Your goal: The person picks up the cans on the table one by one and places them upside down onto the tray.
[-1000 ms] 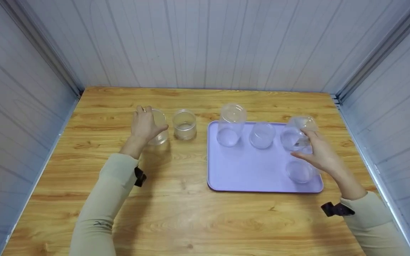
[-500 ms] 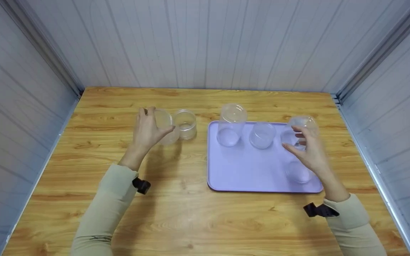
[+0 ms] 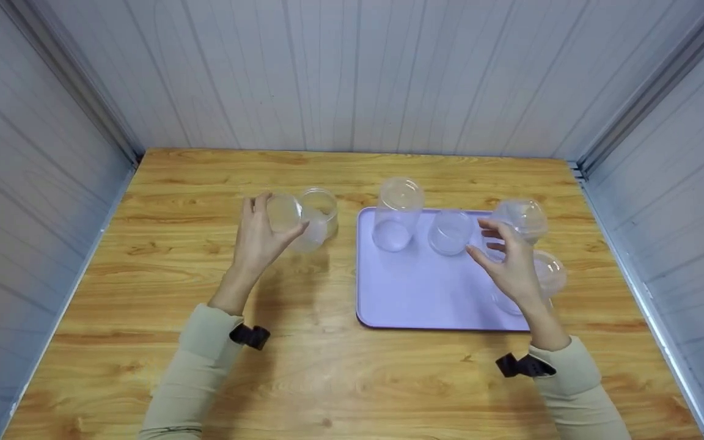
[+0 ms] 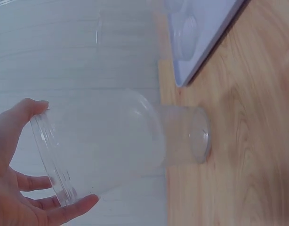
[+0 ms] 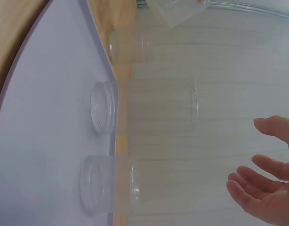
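Here, left grip (image 3: 255,238) holds jar (image 4: 107,143); sleeve mark (image 3: 172,429) unreadable.

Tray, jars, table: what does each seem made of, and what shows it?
Tray: probably plastic, smooth, satin; evenly lilac throughout.
Jars: likely plastic, possibly glass, clear, glossy; tray shows through.
Table: wood or wood-look laminate, faintly glossy; grain, soft reflections.

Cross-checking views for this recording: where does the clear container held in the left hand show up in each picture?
Head: the clear container is left of centre, in the left hand.
Left wrist: left of centre, large and tilted, gripped near its left end.
Right wrist: at the top edge, a little right of centre, cut off by the frame.
Shared landmark: the purple tray, at right, upper right and left respectively.
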A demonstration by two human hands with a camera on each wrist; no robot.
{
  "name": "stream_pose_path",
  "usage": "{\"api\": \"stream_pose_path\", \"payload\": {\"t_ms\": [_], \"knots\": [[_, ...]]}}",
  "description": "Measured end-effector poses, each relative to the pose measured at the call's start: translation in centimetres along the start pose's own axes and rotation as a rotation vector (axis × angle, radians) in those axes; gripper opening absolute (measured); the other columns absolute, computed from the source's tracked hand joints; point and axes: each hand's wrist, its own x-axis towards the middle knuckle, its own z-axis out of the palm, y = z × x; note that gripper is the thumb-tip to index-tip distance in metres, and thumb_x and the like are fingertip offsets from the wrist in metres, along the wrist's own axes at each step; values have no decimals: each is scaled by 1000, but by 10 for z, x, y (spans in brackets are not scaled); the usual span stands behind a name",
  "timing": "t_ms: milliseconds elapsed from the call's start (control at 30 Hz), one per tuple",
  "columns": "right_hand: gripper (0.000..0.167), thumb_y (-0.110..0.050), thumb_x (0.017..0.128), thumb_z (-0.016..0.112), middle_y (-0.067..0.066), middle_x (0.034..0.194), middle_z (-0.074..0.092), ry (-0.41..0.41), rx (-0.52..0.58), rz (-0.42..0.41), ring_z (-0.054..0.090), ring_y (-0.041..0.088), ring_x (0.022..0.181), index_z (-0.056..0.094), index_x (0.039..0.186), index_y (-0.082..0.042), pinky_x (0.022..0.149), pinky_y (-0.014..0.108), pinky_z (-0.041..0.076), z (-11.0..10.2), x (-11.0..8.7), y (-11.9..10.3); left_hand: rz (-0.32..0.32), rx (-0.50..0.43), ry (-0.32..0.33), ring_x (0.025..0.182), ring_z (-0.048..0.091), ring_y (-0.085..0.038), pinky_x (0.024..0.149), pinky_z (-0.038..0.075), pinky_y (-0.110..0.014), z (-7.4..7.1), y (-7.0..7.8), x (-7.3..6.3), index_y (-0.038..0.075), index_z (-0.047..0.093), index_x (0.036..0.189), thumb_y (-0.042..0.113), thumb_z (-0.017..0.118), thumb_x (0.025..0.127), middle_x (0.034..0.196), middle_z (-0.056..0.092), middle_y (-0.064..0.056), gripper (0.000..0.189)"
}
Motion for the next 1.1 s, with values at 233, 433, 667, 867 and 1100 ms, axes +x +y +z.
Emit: {"api": "stream_pose_path", "payload": {"t_ms": [233,433,667,867,1100], "knots": [[43,-1,74,69,17,110,56,19,71,31,53,27,96,52,113,8,80,41,46,13,-5,22,-40,-96,9,105,42,-31,86,41,-44,11,3,-11,-2,39,126,47,68,71,115,40,-18,79],[40,1,74,68,15,109,57,45,141,22,53,18,96,53,111,8,78,29,47,26,-9,33,-61,-181,31,102,44,-30,83,41,-40,22,4,-20,-1,40,127,49,66,72,116,41,-17,78],[38,8,74,65,22,107,55,52,221,33,53,17,95,51,108,15,77,27,47,31,-12,10,-90,-237,66,94,46,-26,78,41,-35,34,8,-26,2,42,126,49,66,72,112,44,-15,75],[39,8,74,65,22,109,54,42,286,28,53,17,96,50,109,15,78,40,46,37,-17,15,-78,-305,80,92,46,-26,77,41,-37,44,10,-31,0,43,124,43,67,74,106,46,-15,69],[45,10,73,65,21,113,51,-7,358,23,51,24,100,47,114,14,79,46,45,46,-25,19,-65,-396,98,88,49,-26,77,42,-37,59,12,-41,-1,45,122,35,66,78,101,47,-14,61]]}}
